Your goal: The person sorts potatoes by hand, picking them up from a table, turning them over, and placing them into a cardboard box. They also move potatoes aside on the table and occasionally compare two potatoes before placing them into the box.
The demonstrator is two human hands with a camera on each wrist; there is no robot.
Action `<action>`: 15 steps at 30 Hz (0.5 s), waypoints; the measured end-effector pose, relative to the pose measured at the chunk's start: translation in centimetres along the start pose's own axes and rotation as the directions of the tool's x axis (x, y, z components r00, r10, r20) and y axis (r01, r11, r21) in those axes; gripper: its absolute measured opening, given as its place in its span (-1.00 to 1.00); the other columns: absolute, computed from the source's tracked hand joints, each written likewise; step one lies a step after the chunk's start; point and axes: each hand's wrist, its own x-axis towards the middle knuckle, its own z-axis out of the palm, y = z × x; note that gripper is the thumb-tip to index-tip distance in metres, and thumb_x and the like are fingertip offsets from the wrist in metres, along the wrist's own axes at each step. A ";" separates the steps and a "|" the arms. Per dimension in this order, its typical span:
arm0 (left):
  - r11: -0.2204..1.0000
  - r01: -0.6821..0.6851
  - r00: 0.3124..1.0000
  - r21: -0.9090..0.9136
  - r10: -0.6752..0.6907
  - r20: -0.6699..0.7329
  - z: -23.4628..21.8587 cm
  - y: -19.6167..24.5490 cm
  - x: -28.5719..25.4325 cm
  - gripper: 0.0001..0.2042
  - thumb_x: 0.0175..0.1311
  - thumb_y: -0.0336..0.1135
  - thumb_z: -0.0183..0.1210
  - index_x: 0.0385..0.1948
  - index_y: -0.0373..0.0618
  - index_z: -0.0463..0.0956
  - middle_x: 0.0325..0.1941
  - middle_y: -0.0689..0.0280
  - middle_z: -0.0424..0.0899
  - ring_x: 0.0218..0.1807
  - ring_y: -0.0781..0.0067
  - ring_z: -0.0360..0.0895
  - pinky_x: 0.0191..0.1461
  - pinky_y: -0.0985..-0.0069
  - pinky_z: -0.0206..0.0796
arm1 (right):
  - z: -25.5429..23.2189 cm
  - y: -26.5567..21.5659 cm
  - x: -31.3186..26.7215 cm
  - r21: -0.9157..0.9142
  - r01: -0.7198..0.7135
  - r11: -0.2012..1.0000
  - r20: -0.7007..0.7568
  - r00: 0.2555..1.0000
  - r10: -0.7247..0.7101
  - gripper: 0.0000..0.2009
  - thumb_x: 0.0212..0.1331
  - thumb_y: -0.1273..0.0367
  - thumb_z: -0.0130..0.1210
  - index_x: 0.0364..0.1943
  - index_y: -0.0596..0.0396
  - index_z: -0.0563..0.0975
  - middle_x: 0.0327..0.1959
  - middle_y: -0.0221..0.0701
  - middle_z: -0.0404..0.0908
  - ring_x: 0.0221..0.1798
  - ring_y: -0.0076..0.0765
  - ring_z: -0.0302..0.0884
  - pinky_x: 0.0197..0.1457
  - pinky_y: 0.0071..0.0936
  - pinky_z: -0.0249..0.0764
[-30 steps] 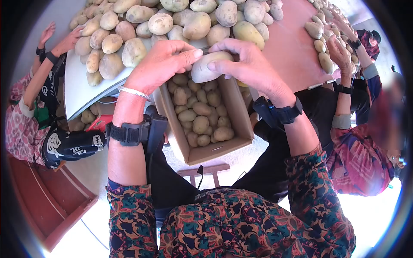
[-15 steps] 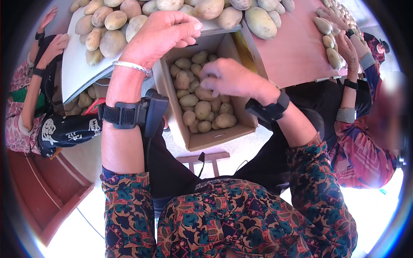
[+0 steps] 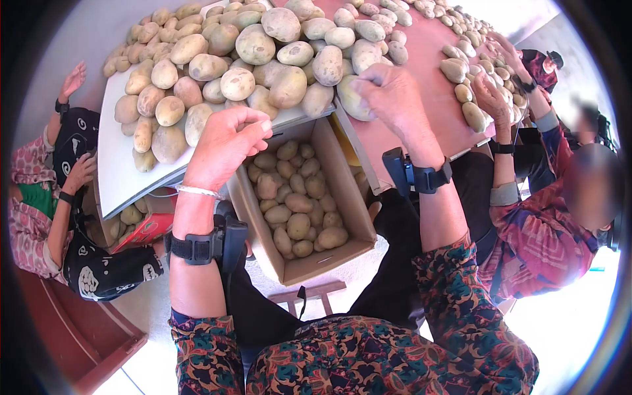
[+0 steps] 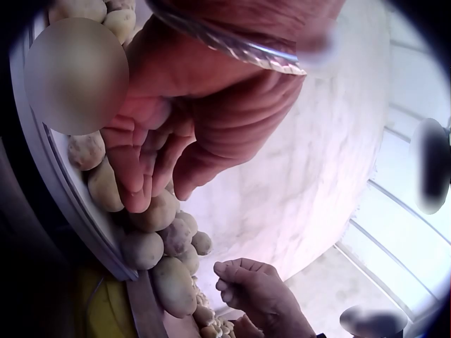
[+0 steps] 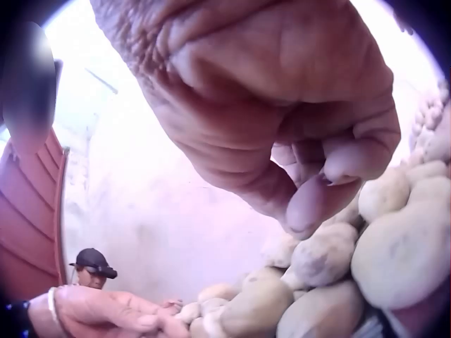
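Observation:
My left hand hovers over the left rim of a cardboard box, its fingers loosely bent and holding nothing. In the left wrist view, the bent fingers overlap the potatoes behind. My right hand is raised at the near edge of the table, beside a large greenish potato. Its fingers and thumb curl loosely toward each other in the right wrist view, with no potato between them. Inside the box lie many small potatoes. A heap of larger potatoes covers the white tabletop beyond.
A pink tabletop adjoins on the right, bearing another potato pile. People work at both sides; one person's hand is by the right pile. A red box stands under the table at left, and a wooden stool below the cardboard box.
A second ago both hands held a pale potato above the box. The right hand then dipped over the box and has risen to the table, without that potato. The left hand stays near the box.

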 end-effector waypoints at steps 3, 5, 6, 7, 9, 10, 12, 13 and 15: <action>1.000 0.028 0.999 0.012 -0.028 -0.016 0.0 0.2 0.1 -0.72 0.33 -0.23 0.19 -0.07 -0.23 0.59 -0.24 0.28 0.70 -0.30 0.60 0.59 -0.20 0.63 0.42 | -1.3 0.4 0.3 -0.540 0.092 0.836 -0.225 0.942 -0.249 -0.72 0.09 0.20 0.28 -0.37 0.18 0.61 -0.56 -0.29 0.64 -0.43 -0.21 0.66 -0.30 -0.27 0.54; 0.999 0.040 0.999 0.025 -0.040 -0.021 -0.2 0.3 0.5 -0.72 0.33 -0.24 0.19 -0.07 -0.23 0.59 -0.24 0.28 0.70 -0.30 0.60 0.59 -0.21 0.63 0.42 | -1.1 0.7 0.4 -0.596 0.050 0.802 -0.160 0.971 -0.179 -0.69 0.08 0.19 0.26 -0.27 0.16 0.59 -0.40 -0.21 0.65 -0.26 -0.12 0.65 -0.17 -0.18 0.54; 0.999 0.041 0.999 0.014 -0.041 -0.018 -0.2 0.2 0.6 -0.72 0.33 -0.24 0.19 -0.07 -0.23 0.59 -0.25 0.28 0.70 -0.30 0.60 0.59 -0.21 0.63 0.42 | -0.9 0.9 0.3 -0.651 0.018 0.759 -0.098 0.989 -0.108 -0.65 0.06 0.17 0.25 -0.18 0.13 0.56 -0.24 -0.14 0.66 -0.10 -0.02 0.64 -0.04 -0.08 0.54; 0.999 0.040 0.999 0.004 -0.040 -0.015 -0.1 0.1 0.8 -0.72 0.33 -0.24 0.19 -0.07 -0.23 0.59 -0.25 0.28 0.70 -0.31 0.59 0.59 -0.22 0.64 0.42 | -0.5 1.1 0.1 -0.649 0.017 0.760 -0.103 0.989 -0.111 -0.65 0.06 0.17 0.25 -0.18 0.13 0.56 -0.24 -0.14 0.66 -0.10 -0.02 0.64 -0.04 -0.08 0.54; 0.999 0.043 0.999 0.001 -0.043 -0.016 0.2 0.0 0.9 -0.72 0.33 -0.24 0.20 -0.07 -0.23 0.59 -0.26 0.27 0.70 -0.32 0.59 0.60 -0.23 0.64 0.42 | 0.5 1.4 -0.3 -0.769 0.058 0.636 -0.097 0.974 -0.206 -0.56 0.04 0.18 0.27 -0.06 0.13 0.47 -0.06 -0.16 0.57 -0.02 0.01 0.59 -0.05 -0.07 0.56; 0.999 0.049 0.999 -0.005 -0.049 -0.017 0.3 -0.1 0.9 -0.72 0.32 -0.24 0.20 -0.07 -0.23 0.59 -0.26 0.27 0.70 -0.32 0.59 0.60 -0.24 0.64 0.42 | 0.9 1.4 -0.2 -0.769 0.059 0.637 -0.099 0.973 -0.209 -0.56 0.04 0.18 0.27 -0.06 0.13 0.47 -0.06 -0.16 0.57 -0.02 0.01 0.59 -0.05 -0.07 0.56; 0.999 0.051 0.999 -0.002 -0.051 -0.017 0.6 0.1 0.8 -0.73 0.32 -0.24 0.20 -0.07 -0.23 0.59 -0.26 0.27 0.70 -0.32 0.59 0.61 -0.24 0.64 0.43 | 1.5 1.2 -0.1 -0.779 -0.016 0.627 -0.104 0.989 -0.105 -0.51 0.01 0.20 0.30 -0.03 0.15 0.40 0.02 -0.16 0.46 0.05 0.04 0.54 -0.04 -0.07 0.58; 0.998 0.055 0.998 -0.002 -0.055 -0.014 0.8 0.1 0.8 -0.73 0.32 -0.25 0.20 -0.08 -0.23 0.59 -0.26 0.27 0.70 -0.33 0.59 0.61 -0.25 0.64 0.43 | 1.9 1.5 -0.1 -0.778 -0.017 0.629 -0.107 0.989 -0.105 -0.51 0.01 0.20 0.30 -0.03 0.15 0.40 0.02 -0.16 0.46 0.05 0.04 0.54 -0.04 -0.07 0.58; 0.998 0.060 0.998 0.006 -0.059 -0.006 1.1 0.2 0.9 -0.73 0.32 -0.26 0.20 -0.08 -0.24 0.59 -0.26 0.27 0.70 -0.32 0.59 0.61 -0.24 0.64 0.43 | 2.4 2.1 0.0 -0.769 -0.033 0.638 -0.142 0.983 -0.120 -0.50 -0.02 0.23 0.32 -0.05 0.19 0.39 0.01 -0.14 0.44 0.05 0.02 0.55 -0.03 -0.10 0.58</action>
